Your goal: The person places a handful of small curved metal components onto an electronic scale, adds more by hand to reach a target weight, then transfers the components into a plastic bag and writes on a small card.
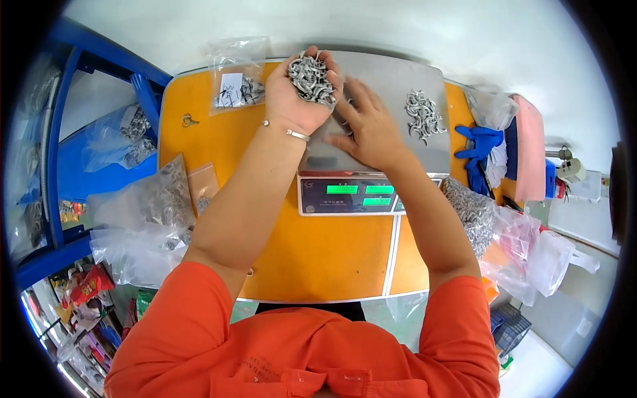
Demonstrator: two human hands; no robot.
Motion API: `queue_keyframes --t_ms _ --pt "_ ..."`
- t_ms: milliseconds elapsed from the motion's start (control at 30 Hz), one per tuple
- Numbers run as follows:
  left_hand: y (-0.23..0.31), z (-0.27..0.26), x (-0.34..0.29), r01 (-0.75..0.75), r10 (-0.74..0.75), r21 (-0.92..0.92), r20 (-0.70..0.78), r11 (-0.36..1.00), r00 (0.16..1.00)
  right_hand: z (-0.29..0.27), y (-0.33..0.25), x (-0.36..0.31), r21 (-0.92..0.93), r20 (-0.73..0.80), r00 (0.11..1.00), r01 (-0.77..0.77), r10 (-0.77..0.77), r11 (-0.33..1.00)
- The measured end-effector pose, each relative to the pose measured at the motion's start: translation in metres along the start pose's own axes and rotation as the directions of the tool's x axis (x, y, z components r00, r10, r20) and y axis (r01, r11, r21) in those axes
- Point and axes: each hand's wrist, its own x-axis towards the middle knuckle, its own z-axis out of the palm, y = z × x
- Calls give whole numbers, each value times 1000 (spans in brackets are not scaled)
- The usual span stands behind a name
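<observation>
My left hand [302, 99] is cupped palm up over the left part of the scale plate, full of small silver crescent-shaped metal pieces [310, 78]. Beside it, my right hand [373, 129] reaches low over the metal plate [371, 69] of a digital scale, fingers stretched and thumb apart. A few pieces seem to show between its thumb and forefinger; the rest of that spot is hidden by the hand. On the plate's right side lies a loose heap of the same crescent pieces [424, 114]. Green digits glow on the scale's display panel [348, 195].
The scale stands on an orange table [318, 255]. Bags of metal parts lie at left [149, 199], back left [242, 89] and right [472, 215]. Small keys [190, 121] rest on the left side. Blue gloves [479, 147] are at right. A blue metal rack [66, 132] stands far left.
</observation>
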Motion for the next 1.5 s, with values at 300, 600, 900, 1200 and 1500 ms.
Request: queue_keyframes --t_ms 300,600,900,1200,1500 --pt "-10 -20 -13 -95 77 -76 -209 993 975 30 31 8 38 -264 964 -32 41 999" --pt "-36 -20 -10 -156 126 -78 -305 985 944 -35 46 35 722 507 613 81 605 -687" --pt "-73 -17 -3 -178 170 -7 -257 984 951 -24 -11 47 817 290 620 237 729 -526" --pt "-73 -26 2 -130 120 -100 -100 986 988 -16 -30 47 966 -159 678 -45 718 255" --pt "-61 -33 -3 -54 26 -204 -138 977 990 -56 -18 17 921 -187 458 390 869 -8"
